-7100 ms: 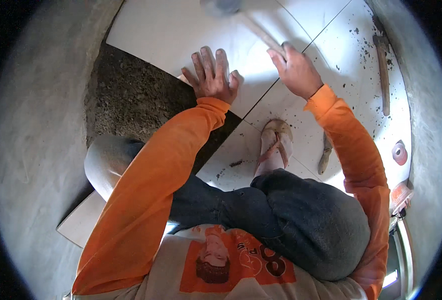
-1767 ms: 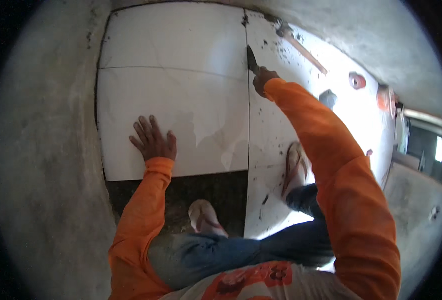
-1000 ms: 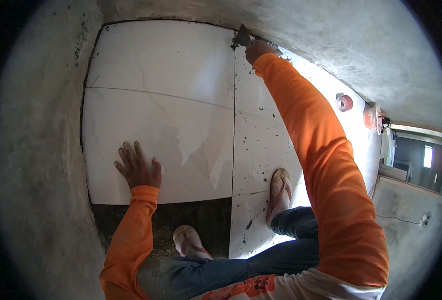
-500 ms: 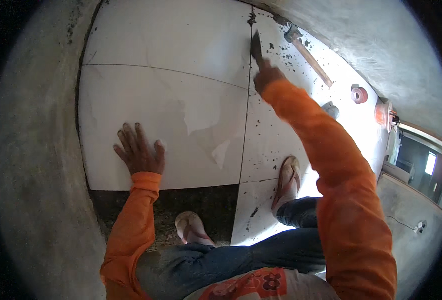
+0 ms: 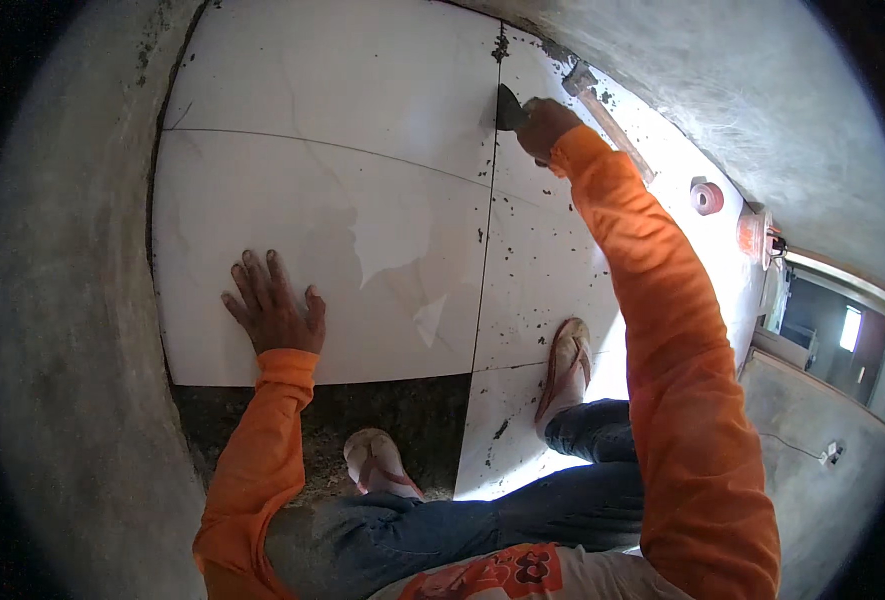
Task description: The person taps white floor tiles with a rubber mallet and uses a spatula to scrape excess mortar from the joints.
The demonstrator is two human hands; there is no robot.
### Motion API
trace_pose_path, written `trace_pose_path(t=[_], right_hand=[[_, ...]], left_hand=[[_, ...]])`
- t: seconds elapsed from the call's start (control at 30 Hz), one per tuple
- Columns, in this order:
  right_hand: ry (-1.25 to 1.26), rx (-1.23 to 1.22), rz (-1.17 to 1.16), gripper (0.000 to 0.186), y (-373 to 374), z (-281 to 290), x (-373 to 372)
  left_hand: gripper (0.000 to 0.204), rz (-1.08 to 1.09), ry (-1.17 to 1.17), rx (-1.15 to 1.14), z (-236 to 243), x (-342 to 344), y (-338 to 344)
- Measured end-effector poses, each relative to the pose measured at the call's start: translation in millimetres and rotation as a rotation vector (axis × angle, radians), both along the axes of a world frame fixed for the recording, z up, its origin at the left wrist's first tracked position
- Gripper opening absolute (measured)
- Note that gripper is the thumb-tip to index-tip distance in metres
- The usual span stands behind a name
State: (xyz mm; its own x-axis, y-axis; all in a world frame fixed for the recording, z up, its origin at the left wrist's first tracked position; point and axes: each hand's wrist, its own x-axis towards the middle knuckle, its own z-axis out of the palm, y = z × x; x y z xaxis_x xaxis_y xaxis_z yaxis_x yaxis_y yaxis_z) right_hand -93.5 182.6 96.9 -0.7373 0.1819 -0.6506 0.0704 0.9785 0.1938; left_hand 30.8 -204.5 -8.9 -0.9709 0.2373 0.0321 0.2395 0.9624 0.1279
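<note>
My left hand (image 5: 272, 310) lies open, fingers spread, on a large white floor tile (image 5: 383, 330) near its front edge. My right hand (image 5: 544, 128) grips a dark metal putty knife (image 5: 509, 107), its blade at the seam between the left tiles and the speckled right tiles (image 5: 528, 265). Beside it lies a hammer (image 5: 623, 138) with a wooden handle, partly behind that hand and sleeve. Dark mortar crumbs (image 5: 501, 45) gather at the upper end of the seam.
Concrete walls (image 5: 73, 300) border the left and upper right. A red roll (image 5: 707, 197) and orange-clear container (image 5: 755, 238) stand at right. An opening (image 5: 828, 320) lies beyond. Dark bare bed (image 5: 243, 410) shows below the tiles, under my left sandalled foot (image 5: 380, 460).
Seven seconds ago my right hand held a mallet; now it holds the putty knife, and tile covers more bed. In the last second the knife moved down the seam from the wall.
</note>
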Motion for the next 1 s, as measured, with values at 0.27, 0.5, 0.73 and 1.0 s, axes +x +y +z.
trace_pose_path(t=[0.27,0.5,0.73,1.0], right_hand=[[0.446,-0.160,-0.182,0.030,8.8,-9.6,-11.2],[0.200,0.020,-0.053,0.048,-2.9,-39.8,3.6],[0.340,-0.005,-0.027,0.030,6.3,-12.9,8.5],[0.441,-0.013,0.135,0.031,15.0,2.3,4.9]], left_hand=[[0.065,0.018,-0.013,0.019,5.3,0.7,-7.9],[0.065,-0.016,0.044,0.042,-1.0,-1.1,-7.5],[0.065,0.011,0.001,0.011,3.6,-1.9,-7.2],[0.065,0.001,0.008,0.004,3.3,-2.2,-3.1]])
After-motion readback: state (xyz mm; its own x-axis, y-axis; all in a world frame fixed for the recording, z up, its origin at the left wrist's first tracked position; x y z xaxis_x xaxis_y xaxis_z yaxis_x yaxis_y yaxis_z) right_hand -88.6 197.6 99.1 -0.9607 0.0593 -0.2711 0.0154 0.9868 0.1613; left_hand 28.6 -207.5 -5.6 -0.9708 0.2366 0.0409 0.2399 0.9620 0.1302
